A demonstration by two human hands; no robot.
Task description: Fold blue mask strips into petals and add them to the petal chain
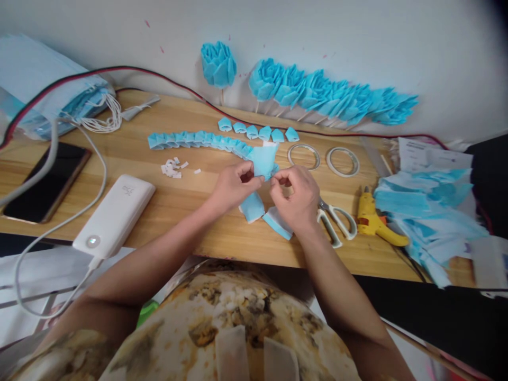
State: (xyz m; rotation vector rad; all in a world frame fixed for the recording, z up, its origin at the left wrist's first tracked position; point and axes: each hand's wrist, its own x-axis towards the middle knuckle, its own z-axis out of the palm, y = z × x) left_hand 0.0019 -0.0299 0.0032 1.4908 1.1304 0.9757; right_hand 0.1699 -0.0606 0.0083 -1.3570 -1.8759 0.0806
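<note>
Between my two hands is a small blue fabric piece point(264, 160), pale at its top edge. My left hand point(237, 184) pinches its lower left side with thumb and finger. On the lower right, my right hand point(294, 190) has its fingertips closed at the piece's edge. Just below lie a flat blue fabric piece point(252, 207) and a pale-edged blue piece point(279, 222), the latter partly behind my right hand. A long row of folded blue petals point(198, 139) runs left from the held piece. Several single petals point(251, 132) sit behind it.
Blue fabric flowers point(313, 90) on sticks lean along the wall. Two tape rolls point(343, 161), scissors point(337, 222) and a yellow glue gun point(373, 217) lie to the right, near blue scraps point(424, 206). A power bank point(115, 214), phone point(47, 180) and paper bits point(172, 168) are left.
</note>
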